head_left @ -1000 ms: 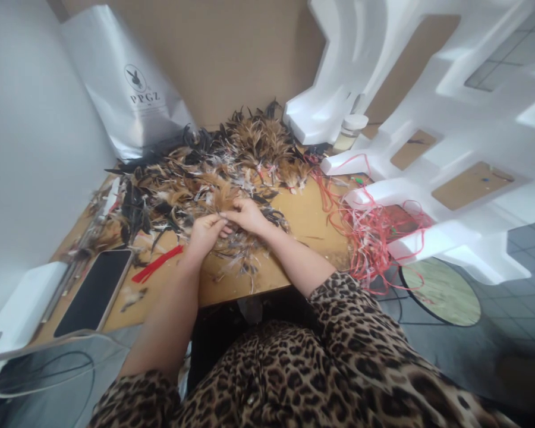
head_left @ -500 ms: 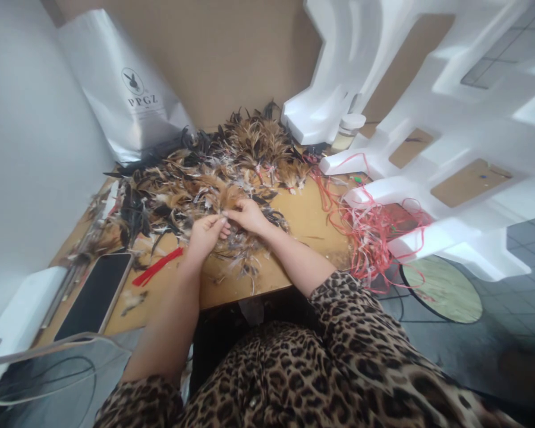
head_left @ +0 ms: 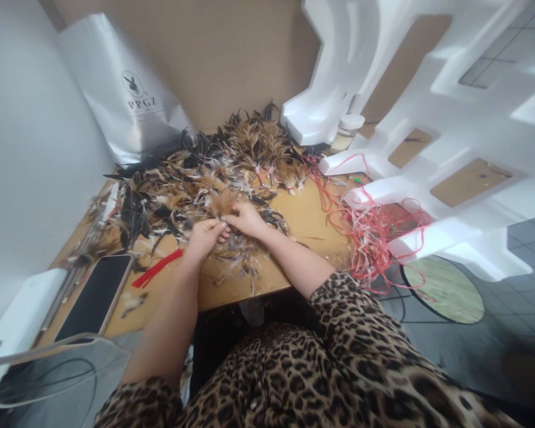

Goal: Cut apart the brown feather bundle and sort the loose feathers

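A big heap of brown, black and white feathers (head_left: 196,172) covers the back of the wooden table (head_left: 307,220). Both hands meet at its near edge. My left hand (head_left: 204,236) is closed in a pinch on the base of a small tan feather bunch (head_left: 223,202). My right hand (head_left: 248,218) is closed on the same bunch from the right, fingertips touching the left hand's. The bunch fans upward above the fingers. Loose feathers lie under both hands.
A tangle of red strings (head_left: 370,229) spills over the table's right side. A red strip (head_left: 156,268) and a dark phone (head_left: 96,290) lie at left, beside a white box (head_left: 20,312). White foam packing (head_left: 419,119), a small jar (head_left: 348,132) and a silver bag (head_left: 125,89) stand behind.
Both hands stayed together on the feather bunch, shifting only slightly. The bunch now stands a little more fanned above the fingers.
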Demonstrator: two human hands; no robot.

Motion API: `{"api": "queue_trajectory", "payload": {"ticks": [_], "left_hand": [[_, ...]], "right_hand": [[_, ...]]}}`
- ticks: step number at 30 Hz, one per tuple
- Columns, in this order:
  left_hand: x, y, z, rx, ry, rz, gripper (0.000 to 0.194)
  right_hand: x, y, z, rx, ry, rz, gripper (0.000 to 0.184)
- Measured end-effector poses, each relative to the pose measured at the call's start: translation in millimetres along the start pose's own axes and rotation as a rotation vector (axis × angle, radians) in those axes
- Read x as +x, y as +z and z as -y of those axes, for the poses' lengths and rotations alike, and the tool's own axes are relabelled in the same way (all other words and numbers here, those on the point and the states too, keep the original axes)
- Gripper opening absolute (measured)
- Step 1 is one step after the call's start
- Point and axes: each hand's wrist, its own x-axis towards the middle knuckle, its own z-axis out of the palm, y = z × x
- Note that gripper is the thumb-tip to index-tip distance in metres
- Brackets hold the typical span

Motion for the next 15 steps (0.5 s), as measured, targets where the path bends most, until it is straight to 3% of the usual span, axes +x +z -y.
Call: {"api": "queue_trajectory", "payload": {"ticks": [10,15], "left_hand": [[0.6,2.3,0.4,-0.030,0.019,-0.012,0.026],[4.6,-1.5,0.6,-0.235,0.034,-0.201,0.033]], "right_hand": [[0.1,4.3,-1.5,0.085,0.047,-0.064,0.024],[7.2,-3.1,-7.1,0.263,0.024,-0.204,0.022]]}}
